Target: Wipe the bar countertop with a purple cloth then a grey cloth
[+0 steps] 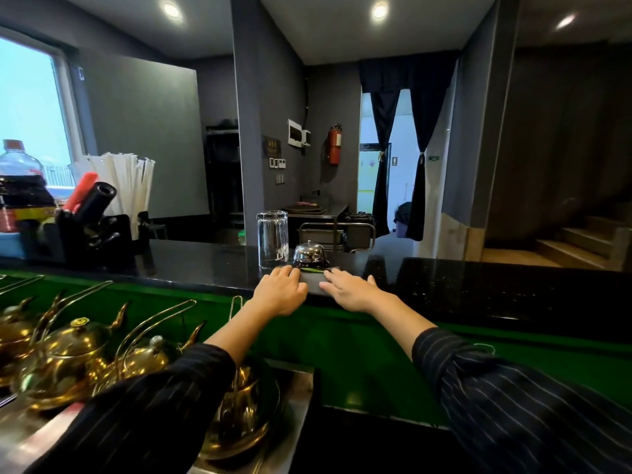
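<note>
- Head view: we take the silver bell (309,252) on the black worktop (478,289) as our landmark
- The grey cloth (313,280) lies folded flat on the worktop just in front of the bell, at the near edge; we cannot tell whether it touches the bell's base
- Our left hand (280,289) rests on the cloth's left end, in front and to the left of the bell; its fingers lie slightly bent on the fabric, the grip slack and closed round nothing we can see, the thumb hidden
- Our right hand (349,290) lies on the cloth's right end, in front and to the right of the bell; the fingers are straight, palm down, the grip wide open, pressing rather than holding
- A clear glass (272,239) stands upside down just left of the bell
- Well to the left of the bell stand white straws (126,183) in a black holder, and a red-capped bottle (20,176) beyond them
- Below and left of the bell, nearer us, brass teapots (68,357) crowd together under our left sleeve (154,415)
</note>
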